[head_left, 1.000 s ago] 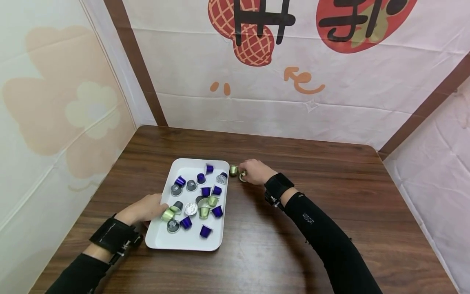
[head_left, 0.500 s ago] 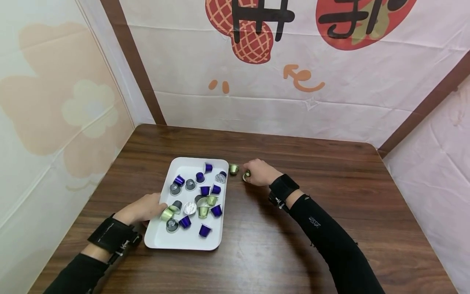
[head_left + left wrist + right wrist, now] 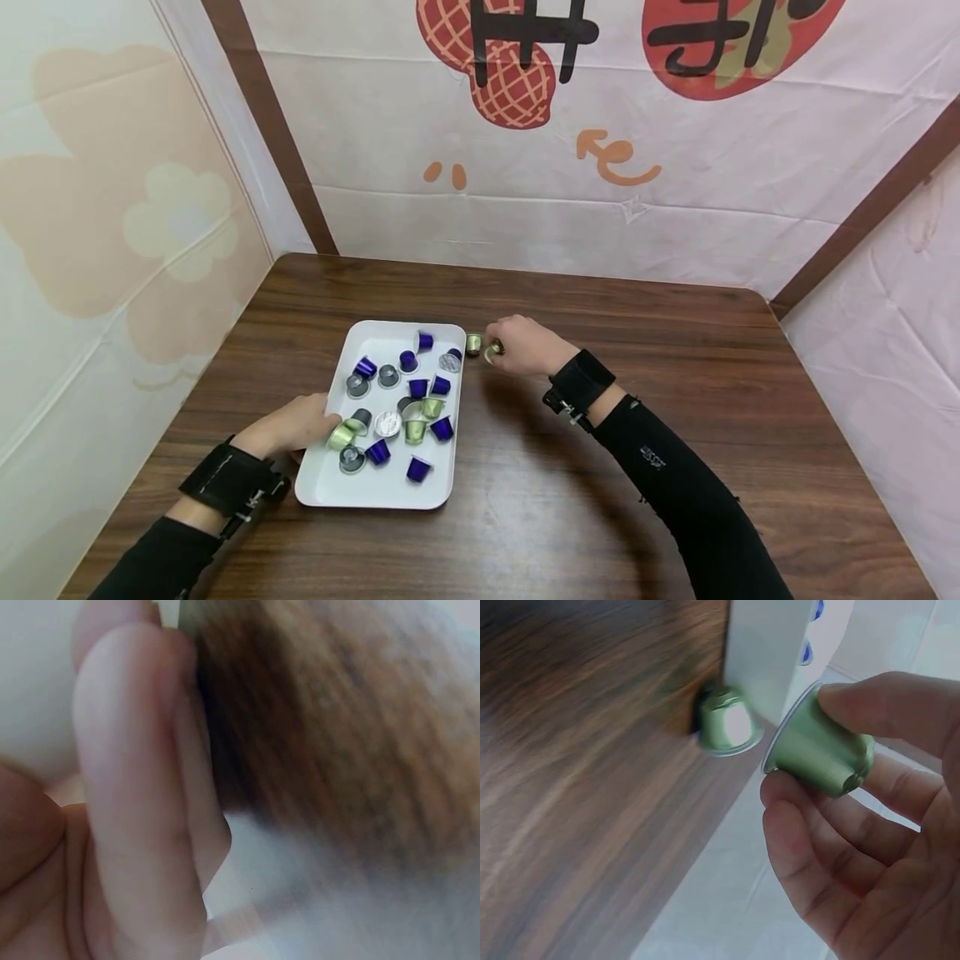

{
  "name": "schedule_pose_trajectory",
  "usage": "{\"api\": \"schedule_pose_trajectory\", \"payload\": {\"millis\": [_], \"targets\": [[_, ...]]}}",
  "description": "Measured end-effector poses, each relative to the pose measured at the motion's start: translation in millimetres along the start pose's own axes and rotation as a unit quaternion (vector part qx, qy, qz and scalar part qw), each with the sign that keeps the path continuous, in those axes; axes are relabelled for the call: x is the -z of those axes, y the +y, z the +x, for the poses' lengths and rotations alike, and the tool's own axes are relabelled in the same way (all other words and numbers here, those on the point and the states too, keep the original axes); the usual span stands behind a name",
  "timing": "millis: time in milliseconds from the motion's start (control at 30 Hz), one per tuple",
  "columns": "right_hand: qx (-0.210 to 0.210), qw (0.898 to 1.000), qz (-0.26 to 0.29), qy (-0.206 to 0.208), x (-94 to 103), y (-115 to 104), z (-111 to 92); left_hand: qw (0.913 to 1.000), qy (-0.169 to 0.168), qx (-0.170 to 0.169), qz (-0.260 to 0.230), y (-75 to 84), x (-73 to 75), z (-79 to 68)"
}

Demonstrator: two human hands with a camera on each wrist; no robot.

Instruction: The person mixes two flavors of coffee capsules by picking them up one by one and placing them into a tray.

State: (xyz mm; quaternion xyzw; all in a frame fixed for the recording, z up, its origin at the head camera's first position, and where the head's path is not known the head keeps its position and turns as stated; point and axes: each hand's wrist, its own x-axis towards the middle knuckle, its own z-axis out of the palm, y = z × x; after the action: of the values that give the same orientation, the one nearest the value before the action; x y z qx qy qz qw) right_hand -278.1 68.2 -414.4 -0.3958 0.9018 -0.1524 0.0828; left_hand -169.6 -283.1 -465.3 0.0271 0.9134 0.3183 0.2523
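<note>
My right hand (image 3: 528, 346) pinches a green coffee capsule (image 3: 817, 746) between thumb and fingers, just off the tray's far right side. In the right wrist view the capsule is tilted, its silver rim facing the tray. Another green capsule (image 3: 473, 345) stands on the table right beside the tray wall. My left hand (image 3: 292, 425) grips the left edge of the white tray (image 3: 375, 493), its thumb at the rim and its other fingers mostly hidden from the head view. Close up in the left wrist view, those fingers (image 3: 139, 787) lie along the tray's side.
Several purple, grey and green capsules lie scattered in the tray, among them a purple one (image 3: 418, 470) near its front. One capsule shows its white lid (image 3: 388, 425). The brown wooden table (image 3: 600, 500) extends to the right, and a printed cloth wall (image 3: 540, 225) rises behind it.
My right hand first shifted slightly right with the green capsule, then came back left and a little up, nearer the tray. My left hand keeps its place on the tray.
</note>
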Motion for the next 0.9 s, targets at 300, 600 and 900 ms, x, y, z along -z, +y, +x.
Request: {"api": "schedule_pose_trajectory", "payload": {"millis": [300,600,900], "targets": [[0.035,0.999,0.008,0.025,5.5,-20,11,1.0000,0.003,0.001,-0.001,0.0,-1.2,-0.1],[0.051,0.999,-0.003,0.016,-3.9,-45,34,1.0000,0.009,0.000,-0.001,-2.6,-1.3,-1.0],[0.044,0.999,0.001,0.001,-22.4,-54,51,0.9998,0.014,0.000,0.012,-2.5,-3.4,-0.7]]}}
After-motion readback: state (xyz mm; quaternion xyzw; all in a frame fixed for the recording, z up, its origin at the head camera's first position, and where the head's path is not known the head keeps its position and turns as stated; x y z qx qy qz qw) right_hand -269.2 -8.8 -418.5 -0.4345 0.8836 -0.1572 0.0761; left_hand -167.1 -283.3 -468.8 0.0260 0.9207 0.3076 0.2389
